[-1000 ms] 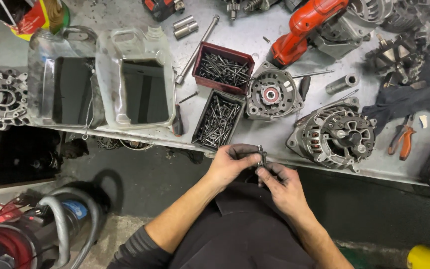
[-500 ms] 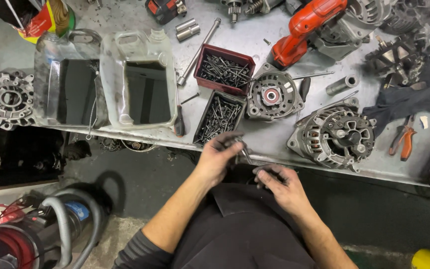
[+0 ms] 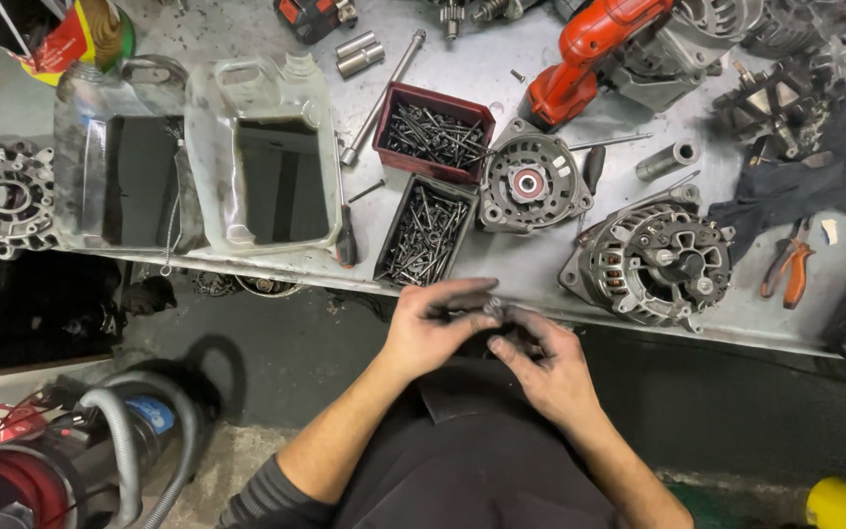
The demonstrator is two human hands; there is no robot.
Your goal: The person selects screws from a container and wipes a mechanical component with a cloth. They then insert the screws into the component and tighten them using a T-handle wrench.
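Note:
My left hand (image 3: 435,328) and my right hand (image 3: 548,364) meet just below the front edge of the grey metal workbench (image 3: 501,257). Together they pinch a small dark metal part (image 3: 493,310), gripped by the fingertips of both; its exact shape is too small to make out. Straight above the hands stands a black tray of screws (image 3: 424,230), with a dark red tray of bolts (image 3: 434,133) behind it. A grey alternator (image 3: 654,260) lies to the upper right of my right hand. An alternator end housing (image 3: 528,183) sits beside the trays.
Two cut-open clear plastic canisters (image 3: 257,157) stand at the left of the bench. A red power tool (image 3: 589,54), sockets, an extension bar, orange-handled pliers (image 3: 789,272) and a dark rag (image 3: 815,176) lie further back and right. A vacuum cleaner (image 3: 80,451) stands on the floor, lower left.
My left hand swung out to the left with the small part half a second ago and has come back beside my right hand. Both hands now sit a little higher, close under the bench edge.

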